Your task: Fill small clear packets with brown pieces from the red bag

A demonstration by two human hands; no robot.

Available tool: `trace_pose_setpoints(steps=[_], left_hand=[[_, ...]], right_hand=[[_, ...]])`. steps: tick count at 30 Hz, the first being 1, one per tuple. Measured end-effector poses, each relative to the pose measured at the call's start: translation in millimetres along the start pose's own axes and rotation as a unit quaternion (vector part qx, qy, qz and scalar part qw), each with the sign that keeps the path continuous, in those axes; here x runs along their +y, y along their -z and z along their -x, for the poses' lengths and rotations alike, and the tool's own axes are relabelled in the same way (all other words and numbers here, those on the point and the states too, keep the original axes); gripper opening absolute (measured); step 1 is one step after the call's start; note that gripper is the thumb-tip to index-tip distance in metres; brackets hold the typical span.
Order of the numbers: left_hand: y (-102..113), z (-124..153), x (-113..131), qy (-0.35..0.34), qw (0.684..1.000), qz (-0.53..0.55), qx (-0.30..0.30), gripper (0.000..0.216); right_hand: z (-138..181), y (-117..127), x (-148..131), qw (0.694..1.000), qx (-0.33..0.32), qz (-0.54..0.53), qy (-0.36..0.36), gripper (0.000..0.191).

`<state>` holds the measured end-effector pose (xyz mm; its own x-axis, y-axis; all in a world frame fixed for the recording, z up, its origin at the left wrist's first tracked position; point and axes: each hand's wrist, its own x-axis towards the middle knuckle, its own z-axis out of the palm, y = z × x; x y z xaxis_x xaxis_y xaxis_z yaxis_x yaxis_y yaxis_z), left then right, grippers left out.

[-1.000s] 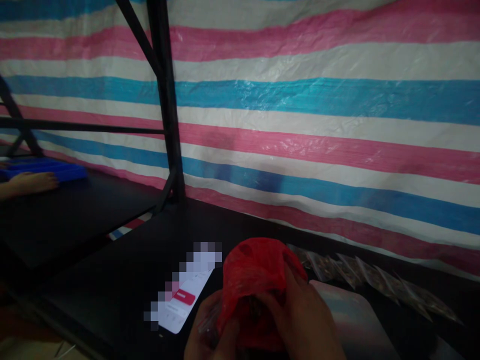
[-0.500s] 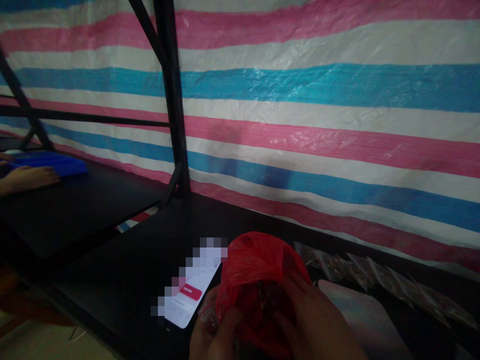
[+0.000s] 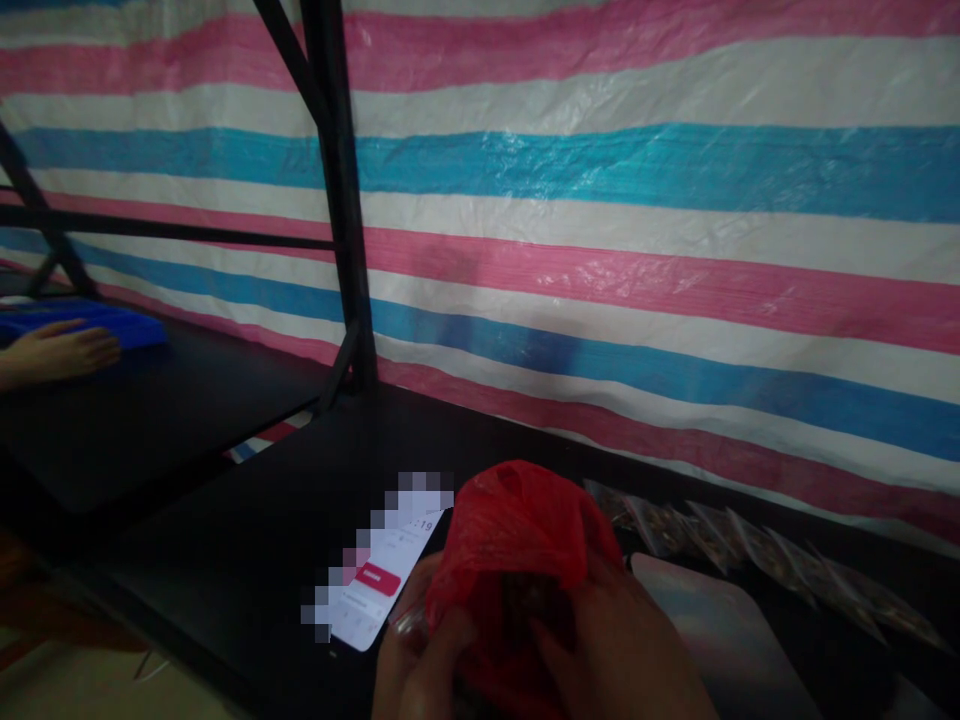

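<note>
A crumpled red plastic bag [image 3: 510, 540] sits at the bottom centre over a black table [image 3: 247, 540]. My left hand [image 3: 416, 670] grips its lower left side, fingers closed on the plastic and on a small clear packet. On the bag's right side my right hand [image 3: 622, 660] presses against it, fingers reaching into the dark opening. What lies inside is too dark to name.
A lit phone [image 3: 382, 580] lies on the table left of the bag. Several small clear packets [image 3: 750, 555] line the back edge. A pale flat pad [image 3: 720, 640] lies right. Another person's hand [image 3: 64, 350] rests by a blue tray [image 3: 112, 322]. A black frame post [image 3: 337, 200] stands before a striped tarp.
The view has shifted slightly. My right fingers have moved deeper into the bag's opening. The other person's hand at far left has lifted a little.
</note>
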<state>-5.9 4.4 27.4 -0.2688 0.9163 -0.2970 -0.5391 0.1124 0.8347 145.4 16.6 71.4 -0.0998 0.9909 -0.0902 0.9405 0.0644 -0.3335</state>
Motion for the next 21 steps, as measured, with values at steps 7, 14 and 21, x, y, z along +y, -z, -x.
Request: trace_pose_setpoints(steps=[7, 14, 21], left_hand=[[1.3, -1.6, 3.3, 0.002, 1.000, -0.020, -0.016, 0.035], [-2.3, -2.5, 3.8, 0.015, 1.000, -0.013, -0.018, 0.045], [-10.4, 13.0, 16.8, -0.075, 0.995, -0.069, 0.019, 0.095]], right_hand=[[-2.2, -7.1, 6.4, 0.992, 0.053, -0.092, 0.063, 0.043], [-0.6, -5.6, 7.0, 0.991, 0.047, -0.119, 0.036, 0.041], [-1.4, -1.0, 11.4, 0.984, 0.069, -0.159, 0.050, 0.043]])
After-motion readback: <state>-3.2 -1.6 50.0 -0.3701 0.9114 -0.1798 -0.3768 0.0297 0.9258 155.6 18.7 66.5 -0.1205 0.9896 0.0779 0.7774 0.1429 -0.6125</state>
